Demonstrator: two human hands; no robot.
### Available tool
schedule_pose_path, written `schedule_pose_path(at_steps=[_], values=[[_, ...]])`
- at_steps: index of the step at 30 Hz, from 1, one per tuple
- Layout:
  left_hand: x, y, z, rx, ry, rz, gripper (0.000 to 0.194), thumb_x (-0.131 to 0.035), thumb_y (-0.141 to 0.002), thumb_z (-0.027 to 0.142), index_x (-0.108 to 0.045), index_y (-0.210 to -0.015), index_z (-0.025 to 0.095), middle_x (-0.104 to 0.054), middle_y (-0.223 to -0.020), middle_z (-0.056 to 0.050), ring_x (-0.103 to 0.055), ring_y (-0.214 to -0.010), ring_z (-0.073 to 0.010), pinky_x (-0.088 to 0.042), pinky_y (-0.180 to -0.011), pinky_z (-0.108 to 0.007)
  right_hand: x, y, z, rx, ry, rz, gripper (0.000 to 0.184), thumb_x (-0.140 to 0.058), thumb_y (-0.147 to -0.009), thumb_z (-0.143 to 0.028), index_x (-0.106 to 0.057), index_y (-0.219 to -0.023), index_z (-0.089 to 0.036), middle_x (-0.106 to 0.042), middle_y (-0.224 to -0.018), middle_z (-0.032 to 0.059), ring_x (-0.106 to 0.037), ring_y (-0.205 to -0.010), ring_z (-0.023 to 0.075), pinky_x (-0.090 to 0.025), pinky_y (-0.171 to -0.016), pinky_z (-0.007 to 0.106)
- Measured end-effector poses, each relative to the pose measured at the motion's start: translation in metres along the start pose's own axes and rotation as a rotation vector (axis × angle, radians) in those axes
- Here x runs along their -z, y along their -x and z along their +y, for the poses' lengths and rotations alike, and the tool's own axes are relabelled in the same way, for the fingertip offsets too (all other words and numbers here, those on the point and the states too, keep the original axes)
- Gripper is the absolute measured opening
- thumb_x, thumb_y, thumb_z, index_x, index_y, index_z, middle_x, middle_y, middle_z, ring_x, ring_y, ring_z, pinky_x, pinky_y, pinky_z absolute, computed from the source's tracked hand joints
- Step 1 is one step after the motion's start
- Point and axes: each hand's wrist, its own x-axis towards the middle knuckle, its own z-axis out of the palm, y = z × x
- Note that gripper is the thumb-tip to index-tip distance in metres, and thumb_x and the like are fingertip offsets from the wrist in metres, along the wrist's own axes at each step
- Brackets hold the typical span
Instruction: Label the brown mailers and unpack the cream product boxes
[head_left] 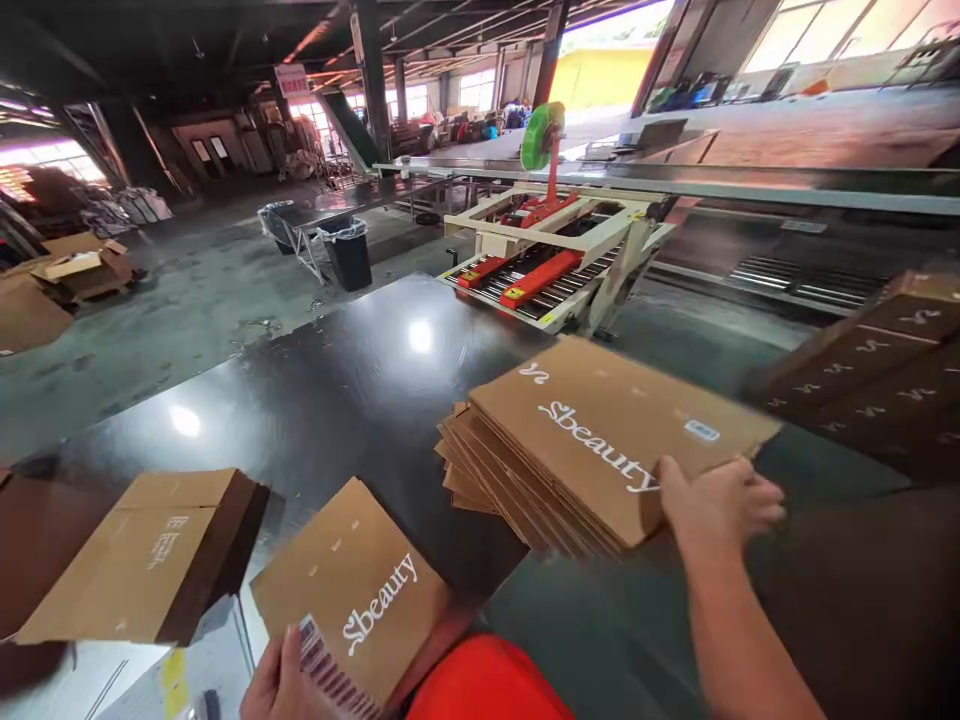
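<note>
1. While a sheet of barcode labels (339, 678) is held by its edge between the thumb and fingers of the left hand (279, 688), a flat carton (341, 560) is partly covered by it.
2. The top carton (637, 415) of an uneven stack (499, 478) is touched at its near edge by the right hand (709, 505), loosely curled with the thumb apart; whether the cardboard is pinched cannot be told.
3. The stack is supported by a dark table (337, 400).
4. Farther left, folded cartons (105, 570) are seen.
</note>
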Motion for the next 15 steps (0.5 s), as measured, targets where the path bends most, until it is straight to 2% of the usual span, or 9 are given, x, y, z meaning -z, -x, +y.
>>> schedule_pose_path(at_steps=[1, 2, 3, 4, 6, 8, 10, 12, 15], values=[[-0.006, 0.007, 0.014, -0.01, 0.032, 0.052, 0.033, -0.066, -0.068, 0.062, -0.066, -0.07, 0.029, -0.069, -0.064, 0.0, -0.064, -0.066, -0.0255, -0.052, -0.06, -0.036, 0.001, 0.012, -0.005, 0.037, 0.069, 0.035, 0.055, -0.065, -0.081, -0.05, -0.061, -0.122, -0.013, -0.048, -0.134, 0.0352, -0.046, -0.125, 0.0499, -0.037, -0.089, 0.075], [-0.012, 0.015, 0.028, -0.026, 0.054, -0.035, 0.038, -0.069, -0.063, 0.064, -0.067, -0.068, 0.027, -0.069, -0.064, 0.0, -0.062, -0.065, -0.0248, -0.051, -0.059, -0.035, 0.002, 0.03, -0.016, 0.086, 0.045, 0.022, 0.052, -0.066, -0.08, -0.049, -0.063, -0.119, -0.014, -0.047, -0.136, 0.0327, -0.043, -0.128, 0.0492, -0.035, -0.094, 0.074], [-0.016, 0.022, 0.04, -0.057, 0.089, -0.104, 0.043, -0.071, -0.059, 0.067, -0.067, -0.065, 0.025, -0.067, -0.062, -0.001, -0.06, -0.062, -0.0232, -0.05, -0.058, -0.034, 0.004, 0.051, -0.032, 0.139, -0.065, -0.058, 0.048, -0.065, -0.081, -0.048, -0.064, -0.116, -0.016, -0.051, -0.133, 0.0284, -0.045, -0.127, 0.0455, -0.036, -0.097, 0.07], [-0.02, 0.028, 0.051, -0.08, 0.107, -0.165, 0.047, -0.071, -0.059, 0.07, -0.067, -0.064, 0.023, -0.065, -0.061, -0.001, -0.057, -0.06, -0.0217, -0.048, -0.056, -0.033, 0.007, 0.075, -0.052, 0.208, -0.23, -0.229, 0.043, -0.063, -0.083, -0.048, -0.064, -0.113, -0.018, -0.057, -0.126, 0.0235, -0.052, -0.121, 0.0399, -0.04, -0.098, 0.065], [-0.025, 0.038, 0.065, -0.128, 0.121, -0.216, 0.052, -0.067, -0.066, 0.072, -0.066, -0.063, 0.021, -0.062, -0.061, -0.002, -0.054, -0.06, -0.0192, -0.045, -0.056, -0.03, 0.015, 0.129, -0.097, 0.237, -0.626, -0.778, 0.036, -0.059, -0.084, -0.047, -0.062, -0.109, -0.021, -0.065, -0.104, 0.0127, -0.063, -0.096, 0.0269, -0.051, -0.089, 0.05], [-0.026, 0.043, 0.067, -0.178, 0.099, -0.255, 0.05, -0.062, -0.076, 0.068, -0.066, -0.064, 0.02, -0.061, -0.064, -0.002, -0.053, -0.063, -0.018, -0.043, -0.059, -0.029, 0.026, 0.18, -0.136, 0.21, -0.925, -1.473, 0.036, -0.061, -0.083, -0.044, -0.061, -0.112, -0.022, -0.066, -0.101, 0.0084, -0.064, -0.089, 0.0211, -0.054, -0.082, 0.039], [-0.024, 0.047, 0.063, -0.197, 0.06, -0.286, 0.046, -0.06, -0.082, 0.062, -0.064, -0.064, 0.02, -0.061, -0.066, -0.002, -0.053, -0.065, -0.0179, -0.042, -0.062, -0.029, 0.035, 0.223, -0.162, 0.168, -1.012, -1.847, 0.034, -0.066, -0.079, -0.038, -0.062, -0.109, -0.022, -0.065, -0.093, 0.0044, -0.061, -0.082, 0.0172, -0.052, -0.076, 0.032], [-0.02, 0.049, 0.054, -0.162, 0.065, -0.278, 0.041, -0.061, -0.082, 0.059, -0.066, -0.071, 0.019, -0.064, -0.071, -0.004, -0.056, -0.07, -0.0197, -0.044, -0.065, -0.029, 0.039, 0.251, -0.173, 0.11, -0.991, -1.959, 0.024, -0.066, -0.078, -0.035, -0.063, -0.098, -0.021, -0.061, -0.081, 0.0008, -0.056, -0.074, 0.0146, -0.048, -0.07, 0.029], [-0.015, 0.051, 0.044, -0.098, 0.186, -0.259, 0.042, -0.065, -0.079, 0.057, -0.068, -0.095, 0.019, -0.07, -0.094, -0.009, -0.063, -0.089, -0.025, -0.049, -0.078, -0.032, 0.035, 0.268, -0.173, 0.034, -0.954, -2.004, 0.018, -0.066, -0.078, -0.034, -0.062, -0.088, -0.02, -0.058, -0.077, -0.0006, -0.054, -0.072, 0.014, -0.045, -0.068, 0.028]])
